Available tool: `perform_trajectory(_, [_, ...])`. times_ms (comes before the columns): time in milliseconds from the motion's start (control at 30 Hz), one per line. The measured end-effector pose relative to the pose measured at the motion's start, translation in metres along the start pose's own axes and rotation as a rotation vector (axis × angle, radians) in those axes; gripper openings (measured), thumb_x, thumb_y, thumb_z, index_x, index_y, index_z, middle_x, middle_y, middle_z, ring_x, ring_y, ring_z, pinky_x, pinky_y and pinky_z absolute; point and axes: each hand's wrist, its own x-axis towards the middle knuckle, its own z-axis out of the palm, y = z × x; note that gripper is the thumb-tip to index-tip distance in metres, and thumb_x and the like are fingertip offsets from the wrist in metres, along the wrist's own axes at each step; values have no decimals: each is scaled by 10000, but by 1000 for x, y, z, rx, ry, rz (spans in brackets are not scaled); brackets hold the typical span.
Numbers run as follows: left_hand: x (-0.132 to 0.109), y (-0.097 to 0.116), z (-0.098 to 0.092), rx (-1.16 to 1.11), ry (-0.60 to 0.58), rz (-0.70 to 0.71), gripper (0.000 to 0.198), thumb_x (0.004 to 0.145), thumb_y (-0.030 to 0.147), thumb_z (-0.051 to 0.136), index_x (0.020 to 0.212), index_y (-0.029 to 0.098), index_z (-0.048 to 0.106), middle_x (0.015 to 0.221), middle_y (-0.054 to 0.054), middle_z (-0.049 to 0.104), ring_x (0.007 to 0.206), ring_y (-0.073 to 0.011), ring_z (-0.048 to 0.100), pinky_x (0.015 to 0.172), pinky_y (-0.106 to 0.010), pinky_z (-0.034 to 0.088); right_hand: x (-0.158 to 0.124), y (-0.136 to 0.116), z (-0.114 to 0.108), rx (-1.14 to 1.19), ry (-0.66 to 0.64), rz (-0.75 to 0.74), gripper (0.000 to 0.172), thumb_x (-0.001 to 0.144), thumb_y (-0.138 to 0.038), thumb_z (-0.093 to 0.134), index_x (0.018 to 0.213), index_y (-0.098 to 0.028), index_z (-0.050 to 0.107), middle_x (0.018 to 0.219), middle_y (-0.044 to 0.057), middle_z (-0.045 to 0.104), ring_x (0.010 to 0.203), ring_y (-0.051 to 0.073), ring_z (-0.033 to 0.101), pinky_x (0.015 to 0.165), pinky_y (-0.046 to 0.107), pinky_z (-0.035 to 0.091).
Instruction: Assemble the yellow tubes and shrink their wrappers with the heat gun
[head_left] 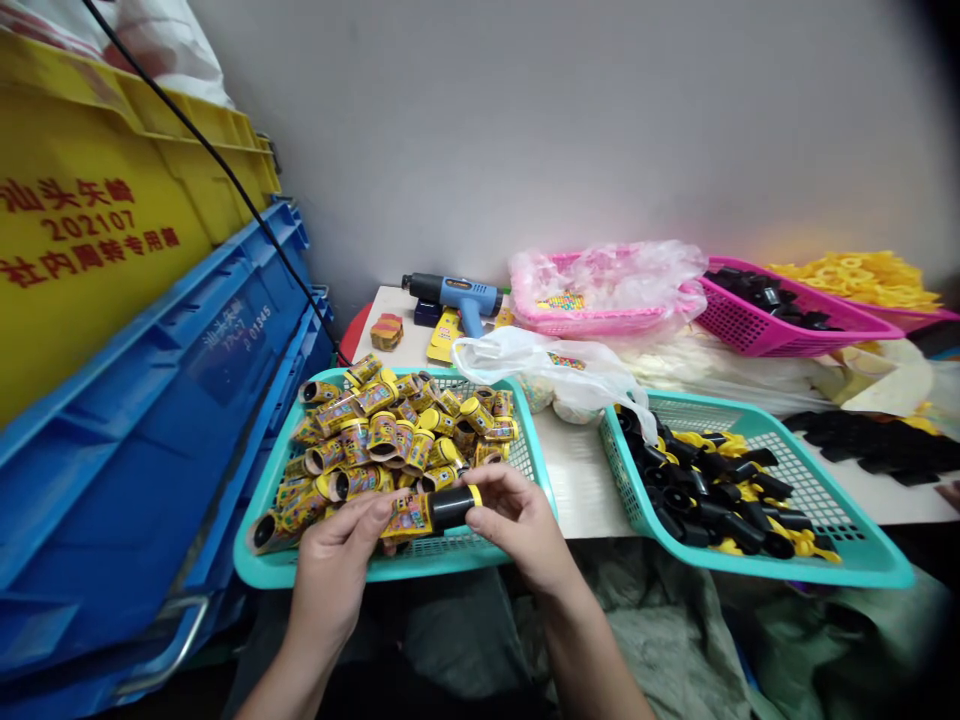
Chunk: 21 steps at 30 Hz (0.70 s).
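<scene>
Both hands hold a labelled cylindrical container (427, 513) above a teal plastic basket (390, 568). My left hand (332, 565) grips its printed yellow body, and my right hand (517, 525) pinches the black end, which has a yellow ring. Similar printed containers (390, 440) lie heaped in that basket, close under my fingers. To the right, a second teal basket (806, 563) holds black tubes (709, 490) mixed with yellow pieces, beyond reach of my right hand's fingers.
Stacked blue crates (142, 430) and a yellow crate (97, 210) with red characters rise at the left. A blue heat gun (457, 302) lies on the white table (581, 480) near a white plastic bag (551, 360). Pink baskets (787, 310) hold black pieces and wrapped items behind.
</scene>
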Motion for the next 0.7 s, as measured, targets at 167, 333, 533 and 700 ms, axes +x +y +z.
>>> perform_trajectory(167, [0, 7, 0, 204, -35, 186, 125, 738, 401, 726, 822, 327, 780, 861, 3, 777, 850, -143, 691, 805, -194, 526, 0, 1, -4, -34, -55, 16, 315, 716, -334, 790, 996, -233, 687, 911, 17, 652, 828, 146, 588, 780, 271, 464])
perform_trajectory(333, [-6, 29, 9, 223, -147, 133, 138, 710, 359, 726, 831, 320, 782, 866, -17, 777, 754, -169, 723, 653, -204, 573, -1, 4, 8, -31, -43, -32, 315, 687, -294, 811, 976, -252, 692, 1010, 29, 644, 896, 165, 603, 797, 292, 493])
perform_trajectory(533, [-14, 42, 12, 144, -268, 31, 213, 601, 215, 776, 805, 278, 779, 851, -17, 777, 800, -172, 728, 725, -191, 564, -5, 9, 19, 165, -181, -19, 287, 801, -409, 718, 1046, -267, 671, 1164, 47, 551, 1073, 167, 531, 881, 274, 439])
perform_trajectory(700, [-18, 34, 14, 96, -245, 4, 198, 603, 201, 769, 800, 231, 772, 881, -53, 775, 872, -220, 724, 793, -274, 576, -5, 15, 35, 448, -208, 213, 464, 791, -504, 704, 1156, -239, 593, 1097, 43, 581, 978, 149, 562, 862, 266, 436])
